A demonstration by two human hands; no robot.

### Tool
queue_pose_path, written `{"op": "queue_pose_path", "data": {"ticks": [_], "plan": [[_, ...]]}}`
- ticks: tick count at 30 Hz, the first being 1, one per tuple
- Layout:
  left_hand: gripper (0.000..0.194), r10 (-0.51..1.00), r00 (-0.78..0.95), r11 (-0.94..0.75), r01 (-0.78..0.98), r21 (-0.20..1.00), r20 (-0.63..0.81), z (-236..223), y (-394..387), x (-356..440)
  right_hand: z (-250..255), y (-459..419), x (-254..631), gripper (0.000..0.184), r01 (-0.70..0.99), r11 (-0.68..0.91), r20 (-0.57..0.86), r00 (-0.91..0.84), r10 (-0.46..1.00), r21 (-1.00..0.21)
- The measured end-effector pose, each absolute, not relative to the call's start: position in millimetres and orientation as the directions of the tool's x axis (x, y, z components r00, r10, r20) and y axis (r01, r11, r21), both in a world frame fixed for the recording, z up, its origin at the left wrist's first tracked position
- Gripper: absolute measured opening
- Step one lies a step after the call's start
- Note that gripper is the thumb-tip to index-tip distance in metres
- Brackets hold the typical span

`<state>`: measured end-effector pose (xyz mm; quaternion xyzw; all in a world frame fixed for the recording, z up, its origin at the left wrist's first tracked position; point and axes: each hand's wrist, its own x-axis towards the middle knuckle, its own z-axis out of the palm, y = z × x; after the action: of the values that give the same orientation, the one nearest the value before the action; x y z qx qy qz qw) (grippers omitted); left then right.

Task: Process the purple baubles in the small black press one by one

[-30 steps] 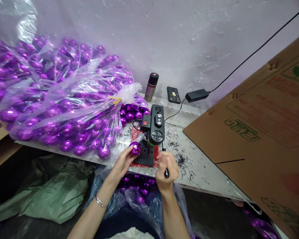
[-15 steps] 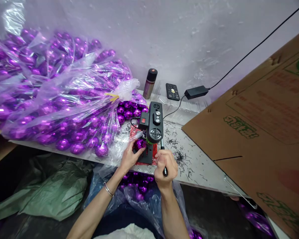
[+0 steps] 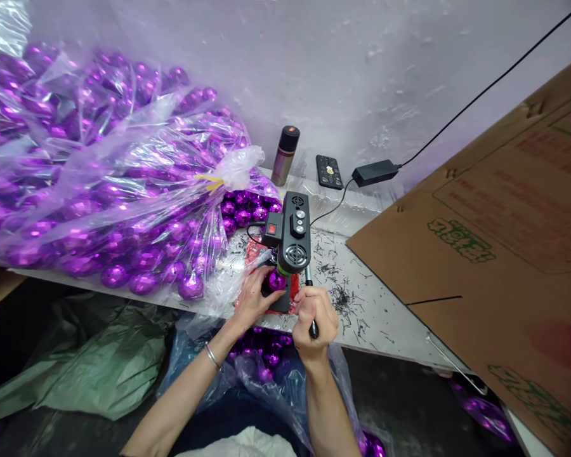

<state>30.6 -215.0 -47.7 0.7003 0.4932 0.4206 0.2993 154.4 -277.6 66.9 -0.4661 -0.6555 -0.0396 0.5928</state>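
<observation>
My left hand (image 3: 257, 295) pinches a shiny purple bauble (image 3: 276, 280) between thumb and fingers. The bauble sits beneath the head of a small black bench press (image 3: 295, 231) with round vents, silver buttons and a red switch; the head hides its top. Wrapped in a fist, my right hand (image 3: 316, 317) grips the press's lever (image 3: 314, 329), whose black end sticks out below the fingers. Under the press lies a red sheet (image 3: 295, 289). More purple baubles (image 3: 261, 355) rest in an open plastic bag between my forearms.
A big clear bag of purple baubles (image 3: 124, 190), tied with yellow, fills the left side. Behind the press are a bottle (image 3: 284, 155), a phone (image 3: 329, 172) and a power adapter (image 3: 375, 171). Black scraps (image 3: 342, 297) litter the table. A cardboard box (image 3: 495, 254) stands right.
My left hand has carried the bauble rightward from beside the press to under its head. My right hand keeps its grip on the lever. The view has shifted slightly.
</observation>
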Motion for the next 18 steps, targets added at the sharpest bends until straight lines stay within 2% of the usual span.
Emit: {"op": "queue_pose_path", "data": {"ticks": [4, 10, 18], "plan": [[0.059, 0.952, 0.111, -0.305, 0.431, 0.849, 0.286, -61.6, -217.3, 34.6, 69.1, -278.3, 154.4, 0.028, 0.664, 0.557, 0.811, 0.13, 0.57, -0.498], [0.06, 0.944, 0.126, -0.33, 0.421, 0.845, 0.306, -65.3, -216.9, 32.4, 56.4, -277.8, 152.8, 0.027, 0.663, 0.551, 0.814, 0.159, 0.558, -0.507], [0.06, 0.945, 0.119, -0.326, 0.418, 0.848, 0.305, -64.7, -217.1, 33.2, 21.1, -271.1, 150.0, 0.033, 0.69, 0.564, 0.867, 0.195, 0.459, -0.454]]}}
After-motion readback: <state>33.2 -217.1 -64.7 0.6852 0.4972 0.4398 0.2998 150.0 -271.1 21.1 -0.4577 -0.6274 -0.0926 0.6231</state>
